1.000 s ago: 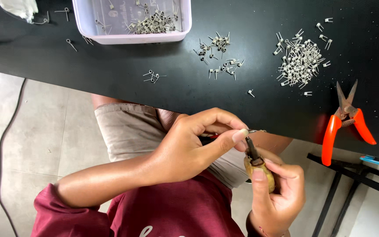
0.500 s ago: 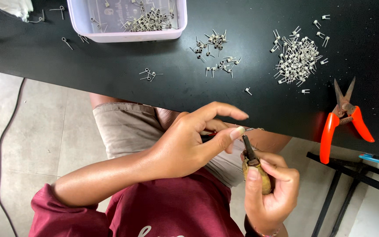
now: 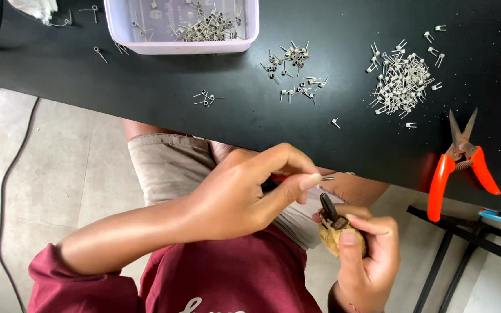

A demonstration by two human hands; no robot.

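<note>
the left hand has drawn its fingers tighter since a moment ago: the forefinger that stood out straight half a second back is now curled in, pinching a thin wire piece whose tip pokes out just beside the fingertips. the right hand has barely shifted; it stays closed around a small tan-handled tool, dark tip pointing up toward the wire piece, near it but not touching as far as i can tell. so the work looks to be at the point of bringing wire and tool together, held over the lap, below the edge of the black worktop.

on the worktop, a pale tub holds a heap of small wire springs at its middle. more lie loose outside: a dense pile of springs to the right, a smaller scatter between. orange-handled snips rest open near the edge.
</note>
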